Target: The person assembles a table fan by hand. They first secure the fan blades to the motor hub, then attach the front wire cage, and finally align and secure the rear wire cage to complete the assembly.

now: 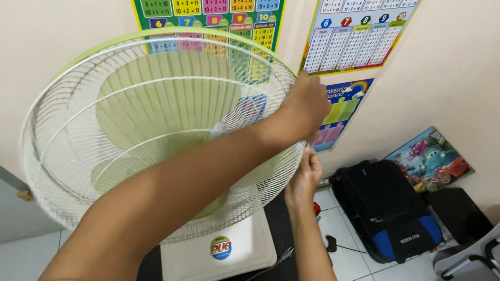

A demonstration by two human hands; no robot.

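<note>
**A:** White wire fan guard [132, 143] with the lime-green rim fills the left-centre of the frame, right?

**B:** Yep. Left hand [302, 107] is clamped on the rim at upper right, right hand [304, 179] pinches the edge just below it. Fan's white base [234, 256] sits underneath, black backpack [387, 205] over at right.

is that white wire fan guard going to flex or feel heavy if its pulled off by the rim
Probably light: the fan guard is thin wire with open gaps. It likely flexes somewhat, since the left hand and right hand grip only one side of its wide rim. Its size may make it awkward.
</note>
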